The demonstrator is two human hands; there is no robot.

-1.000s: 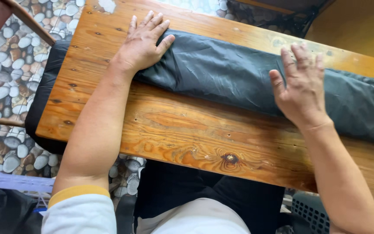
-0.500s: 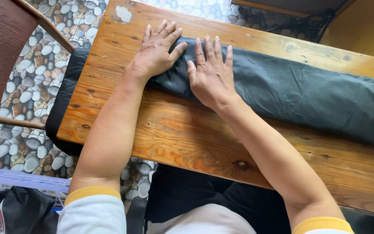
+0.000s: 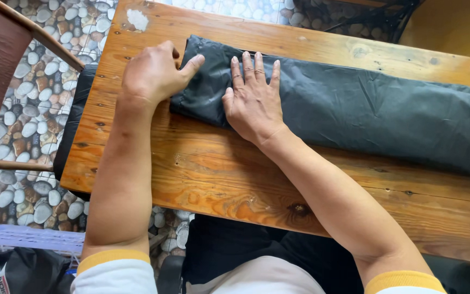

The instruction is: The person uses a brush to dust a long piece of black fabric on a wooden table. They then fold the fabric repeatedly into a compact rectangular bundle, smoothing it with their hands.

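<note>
One long dark folded cloth [image 3: 354, 109] is laid lengthwise along the wooden table [image 3: 202, 174], its left end near the table's left edge. That end is pinched by the left hand [image 3: 153, 73], fingers curled and thumb on top, while the right hand [image 3: 254, 98] is pressed flat just beside it, fingers spread. For a clean fold, the layers are best pinned firmly and the edge kept square; a pebble floor [image 3: 23, 125] is seen below.

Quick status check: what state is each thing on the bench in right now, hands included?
Dark cloth: folded into a long strip, lying flat on the bench.
Left hand: curled at the cloth's left end, thumb on the fabric.
Right hand: open, palm down on the cloth.
Wooden bench: level, bearing the cloth.
</note>
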